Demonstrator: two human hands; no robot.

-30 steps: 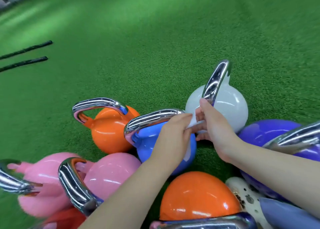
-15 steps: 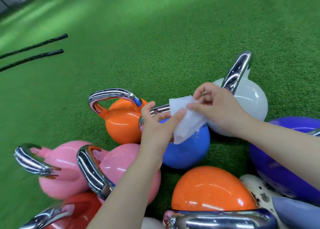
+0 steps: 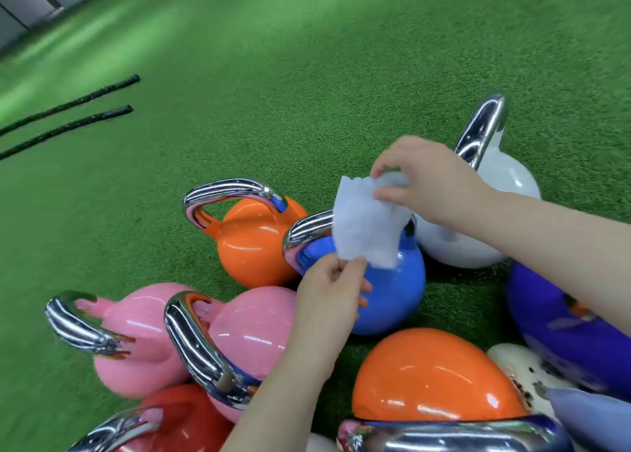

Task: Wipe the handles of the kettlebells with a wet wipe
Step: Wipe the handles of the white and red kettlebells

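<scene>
Green artificial turf [image 3: 307,76] covers the floor, with a cluster of bright kettlebells standing on it near the person. The wet wipe [image 3: 367,226] hangs spread between both hands, in front of the chrome handle [image 3: 309,228] of the blue kettlebell [image 3: 392,281]; the right hand [image 3: 430,178] pinches its upper edge, the left hand [image 3: 329,292] pinches its lower corner; whether the wipe touches the handle is unclear.
</scene>
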